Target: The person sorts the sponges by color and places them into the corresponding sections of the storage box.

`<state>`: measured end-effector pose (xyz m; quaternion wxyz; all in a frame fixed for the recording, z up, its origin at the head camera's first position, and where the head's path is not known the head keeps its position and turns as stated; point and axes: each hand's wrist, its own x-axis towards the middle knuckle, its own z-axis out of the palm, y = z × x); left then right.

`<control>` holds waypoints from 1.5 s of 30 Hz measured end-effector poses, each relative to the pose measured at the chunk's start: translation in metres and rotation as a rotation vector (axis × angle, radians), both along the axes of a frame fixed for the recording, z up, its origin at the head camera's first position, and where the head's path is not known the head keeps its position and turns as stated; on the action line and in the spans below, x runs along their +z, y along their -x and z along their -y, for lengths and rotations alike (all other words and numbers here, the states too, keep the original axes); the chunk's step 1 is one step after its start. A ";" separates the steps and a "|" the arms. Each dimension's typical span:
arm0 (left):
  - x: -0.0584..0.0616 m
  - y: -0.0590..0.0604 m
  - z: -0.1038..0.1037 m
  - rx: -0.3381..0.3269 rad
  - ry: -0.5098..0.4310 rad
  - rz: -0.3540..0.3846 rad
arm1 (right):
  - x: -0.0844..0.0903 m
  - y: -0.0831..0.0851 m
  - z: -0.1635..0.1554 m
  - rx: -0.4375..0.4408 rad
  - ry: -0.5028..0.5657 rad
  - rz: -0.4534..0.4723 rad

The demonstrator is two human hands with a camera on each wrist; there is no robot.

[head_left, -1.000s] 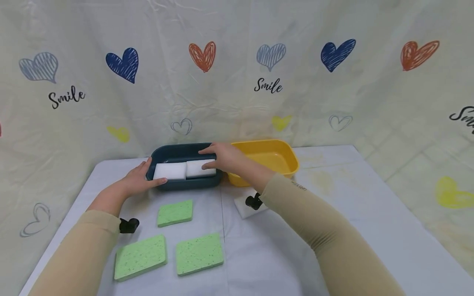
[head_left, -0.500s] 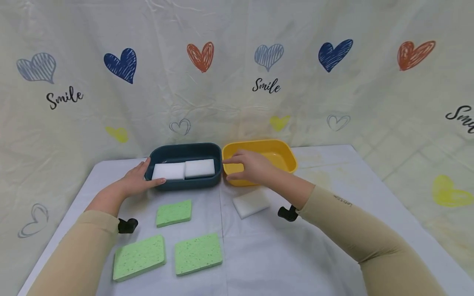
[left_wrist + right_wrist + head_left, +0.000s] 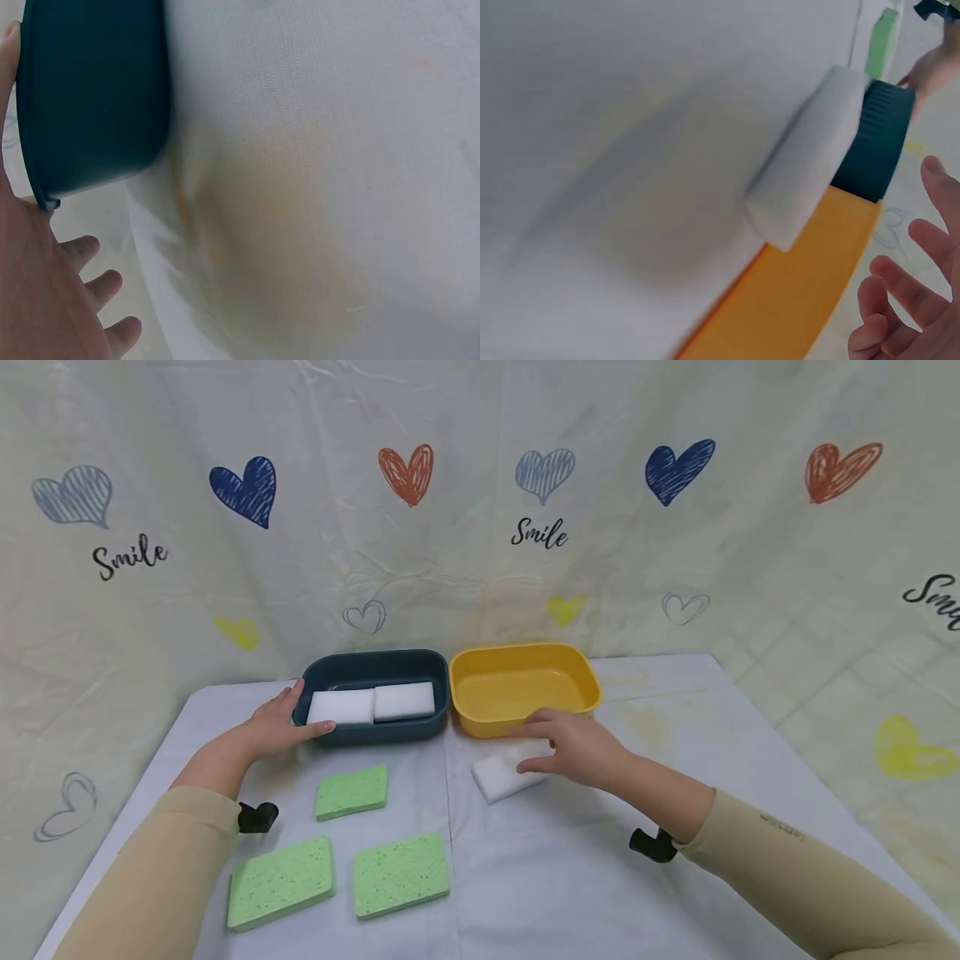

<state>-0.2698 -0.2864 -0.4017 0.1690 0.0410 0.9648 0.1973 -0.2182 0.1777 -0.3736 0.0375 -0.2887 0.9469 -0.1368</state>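
My left hand (image 3: 273,727) rests at the left end of a dark teal tub (image 3: 375,732), thumb on its front rim. In the left wrist view, fingers are spread past the tub (image 3: 97,90). Two white sponges (image 3: 341,707) lie side by side inside it. My right hand (image 3: 577,747) hovers over a third white sponge (image 3: 497,779) on the table, covering part of it. The right wrist view shows its loosely bent fingers (image 3: 915,289) apart from this sponge (image 3: 810,161). Right behind stands a yellow tub (image 3: 525,681) with nothing inside.
Several green speckled sponges lie at the front left: a smaller one (image 3: 352,792) and two bigger ones, left (image 3: 281,882) and right (image 3: 402,875). A white cloth (image 3: 675,877) covers the table. Behind it hangs a curtain (image 3: 465,560) printed with hearts.
My right hand has moved from the right white sponge in the teal tub, across the yellow tub's front, to above the sponge on the table. The left hand stays put.
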 end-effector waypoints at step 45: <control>0.005 -0.002 -0.004 -0.005 -0.015 -0.004 | -0.027 0.027 -0.036 0.256 -0.012 0.026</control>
